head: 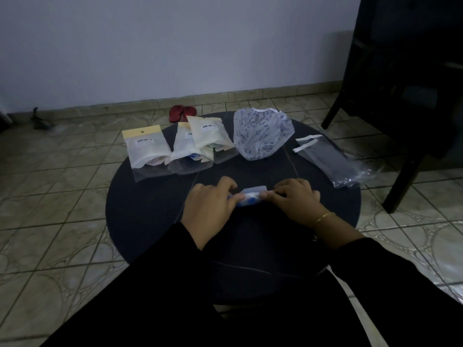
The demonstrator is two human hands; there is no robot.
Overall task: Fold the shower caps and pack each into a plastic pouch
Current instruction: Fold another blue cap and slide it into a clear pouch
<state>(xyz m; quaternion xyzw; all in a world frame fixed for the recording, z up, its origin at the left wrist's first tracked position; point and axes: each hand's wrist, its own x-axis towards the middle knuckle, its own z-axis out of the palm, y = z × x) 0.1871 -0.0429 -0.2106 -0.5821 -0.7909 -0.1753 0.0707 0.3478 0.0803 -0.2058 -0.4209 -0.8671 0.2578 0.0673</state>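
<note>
Both hands down on the small blue-and-white shower cap (250, 197) at bench centre; left hand (213, 206) pinches its left end, right hand (293, 199) pinches the right, fingers curled onto it, the fold looking nearly tight; out at eleven o'clock, three filled pouches (147, 149) lie overlapping, so three seem packed; at one o'clock one patterned cap (263, 134) waits unfolded; at two o'clock a stack of empty pouches (328, 159), number unclear; round dark bench (140, 216).

Folded blue-white shower cap (251, 196) (perhaps rolled) lies on the table's near side.
</note>
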